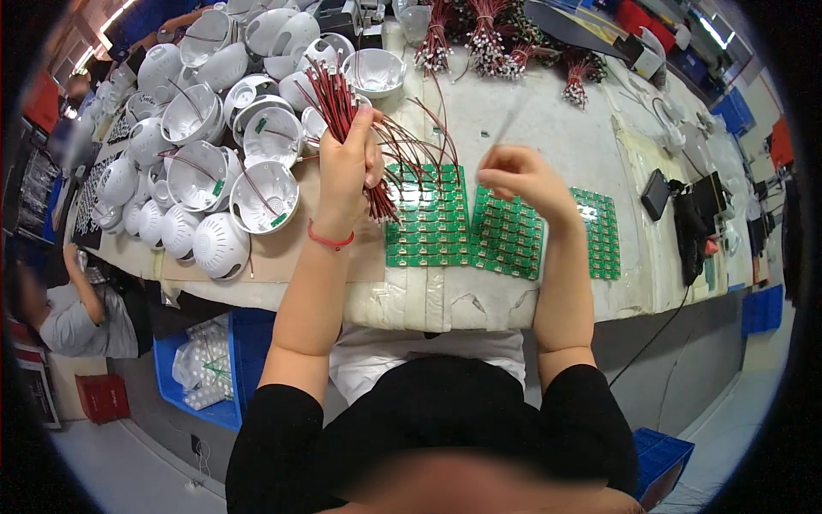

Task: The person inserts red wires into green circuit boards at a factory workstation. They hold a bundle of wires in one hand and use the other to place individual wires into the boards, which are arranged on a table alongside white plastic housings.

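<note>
The bundle of red-and-black wire leads is over the tabletop, left of its middle, with its lower ends hanging by the upper left corner of the left green circuit-board panel. The left hand is clenched around the bundle's middle. A firm but not crushing grip there should let single leads slide out without dragging neighbours along.

Thin leads arch from beside that hand to the panel's upper rows, where they appear to end; slack in those arches would spare the small connectors from being tugged. Lifting the bundle's lower ends off the panel's left edge would probably leave the rows easier to see.

The right hand hovers over the far edge of the middle green panel, thumb and forefinger close together; whether they pinch a lead I cannot tell. Gripping a lead by its plug rather than its wire would likely give better control.

The right green panel lies past the right forearm, near the tabletop's front edge. White domed housings crowd the left end, best kept clear of trailing leads; more wire bundles lie along the far edge.
</note>
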`<action>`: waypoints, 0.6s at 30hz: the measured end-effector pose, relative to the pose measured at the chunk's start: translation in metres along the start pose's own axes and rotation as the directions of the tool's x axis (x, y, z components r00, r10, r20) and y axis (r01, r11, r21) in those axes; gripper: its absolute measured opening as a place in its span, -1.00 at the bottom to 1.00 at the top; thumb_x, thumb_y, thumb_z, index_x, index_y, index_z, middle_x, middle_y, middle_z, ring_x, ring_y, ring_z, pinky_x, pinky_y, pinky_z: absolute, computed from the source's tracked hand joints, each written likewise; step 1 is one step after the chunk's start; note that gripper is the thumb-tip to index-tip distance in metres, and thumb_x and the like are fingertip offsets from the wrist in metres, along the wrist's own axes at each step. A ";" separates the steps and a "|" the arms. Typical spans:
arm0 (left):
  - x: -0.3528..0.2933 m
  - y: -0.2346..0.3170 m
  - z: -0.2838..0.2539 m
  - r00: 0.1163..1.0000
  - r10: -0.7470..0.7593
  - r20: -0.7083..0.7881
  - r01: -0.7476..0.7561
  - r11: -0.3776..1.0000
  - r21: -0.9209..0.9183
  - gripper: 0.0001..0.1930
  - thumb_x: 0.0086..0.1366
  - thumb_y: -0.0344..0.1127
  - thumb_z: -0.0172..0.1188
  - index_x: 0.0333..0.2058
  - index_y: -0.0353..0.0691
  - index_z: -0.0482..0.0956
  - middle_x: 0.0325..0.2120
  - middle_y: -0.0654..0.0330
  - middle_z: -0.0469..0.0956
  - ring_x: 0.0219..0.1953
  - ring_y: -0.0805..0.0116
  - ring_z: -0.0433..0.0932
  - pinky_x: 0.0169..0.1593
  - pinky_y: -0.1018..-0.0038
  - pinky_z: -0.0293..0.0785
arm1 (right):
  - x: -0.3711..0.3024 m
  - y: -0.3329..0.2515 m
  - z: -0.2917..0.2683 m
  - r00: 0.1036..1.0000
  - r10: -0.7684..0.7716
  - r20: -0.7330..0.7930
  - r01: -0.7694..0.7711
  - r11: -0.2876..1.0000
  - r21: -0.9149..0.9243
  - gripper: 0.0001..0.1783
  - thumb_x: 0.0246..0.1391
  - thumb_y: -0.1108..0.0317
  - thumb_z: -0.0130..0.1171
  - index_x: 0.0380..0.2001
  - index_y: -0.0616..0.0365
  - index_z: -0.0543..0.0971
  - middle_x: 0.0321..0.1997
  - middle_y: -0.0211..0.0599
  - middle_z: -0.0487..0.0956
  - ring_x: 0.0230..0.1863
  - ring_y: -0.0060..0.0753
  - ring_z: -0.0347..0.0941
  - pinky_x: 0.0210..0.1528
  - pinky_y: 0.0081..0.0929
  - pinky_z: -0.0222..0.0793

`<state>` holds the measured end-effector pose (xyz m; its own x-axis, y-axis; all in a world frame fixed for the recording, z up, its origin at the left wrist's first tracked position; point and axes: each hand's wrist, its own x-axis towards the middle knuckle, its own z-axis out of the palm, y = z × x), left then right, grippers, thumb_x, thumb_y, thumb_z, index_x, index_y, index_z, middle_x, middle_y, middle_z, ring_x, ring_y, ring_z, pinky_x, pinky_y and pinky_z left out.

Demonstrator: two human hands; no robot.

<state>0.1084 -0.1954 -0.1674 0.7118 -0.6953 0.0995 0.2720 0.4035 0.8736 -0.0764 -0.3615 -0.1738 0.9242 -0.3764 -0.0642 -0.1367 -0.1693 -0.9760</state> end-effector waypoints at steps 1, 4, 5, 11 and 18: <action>0.000 -0.001 0.000 1.000 -0.007 0.005 0.007 1.000 -0.001 -0.76 0.33 -0.23 0.00 -0.33 -0.33 0.42 -0.84 0.41 0.14 -0.88 0.65 0.04 -0.83 0.64 -0.06 | 0.006 0.009 0.005 0.998 0.057 0.009 -0.056 0.994 -0.094 -0.81 -0.06 0.34 0.20 -0.50 0.28 0.53 -0.64 -0.44 0.45 -0.62 -0.67 0.30 -0.58 -0.64 0.16; -0.001 -0.003 0.001 1.000 -0.022 0.021 0.023 1.000 -0.008 -0.77 0.33 -0.23 0.00 -0.34 -0.32 0.42 -0.84 0.41 0.14 -0.89 0.65 0.04 -0.83 0.64 -0.06 | 0.015 0.024 0.013 1.000 0.009 0.006 -0.006 0.924 -0.382 -0.82 -0.02 0.36 0.18 -0.50 0.30 0.54 -0.63 -0.42 0.48 -0.57 -0.68 0.33 -0.53 -0.66 0.23; -0.001 -0.003 0.002 0.999 -0.026 0.026 0.026 1.000 -0.011 -0.77 0.33 -0.23 0.00 -0.34 -0.32 0.42 -0.84 0.41 0.14 -0.89 0.65 0.04 -0.83 0.64 -0.06 | 0.018 0.034 0.013 0.998 -0.053 0.014 0.054 0.902 -0.429 -0.81 -0.05 0.38 0.21 -0.53 0.34 0.54 -0.62 -0.35 0.52 -0.54 -0.63 0.38 -0.48 -0.61 0.29; -0.004 -0.002 0.003 0.998 -0.040 0.049 0.039 0.999 0.025 -0.76 0.32 -0.21 0.01 -0.34 -0.30 0.42 -0.83 0.41 0.16 -0.89 0.65 0.06 -0.82 0.65 -0.05 | 0.019 0.035 0.020 0.993 -0.117 -0.027 0.093 0.890 -0.447 -0.84 -0.15 0.44 0.28 -0.52 0.35 0.56 -0.61 -0.32 0.53 -0.56 -0.57 0.40 -0.47 -0.57 0.31; -0.003 -0.003 0.001 0.998 -0.039 0.046 0.037 0.999 0.033 -0.75 0.31 -0.19 0.03 -0.35 -0.30 0.43 -0.83 0.41 0.19 -0.89 0.66 0.08 -0.82 0.66 -0.04 | 0.019 0.030 0.013 0.994 -0.106 0.036 0.109 0.843 -0.527 -0.83 -0.22 0.45 0.22 -0.47 0.32 0.59 -0.54 -0.10 0.57 -0.52 -0.34 0.49 -0.39 -0.46 0.38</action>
<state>0.1048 -0.1947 -0.1697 0.6704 -0.7369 0.0870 0.2768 0.3571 0.8921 -0.0580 -0.3618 -0.2068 0.9458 -0.3233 0.0322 -0.2022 -0.6634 -0.7204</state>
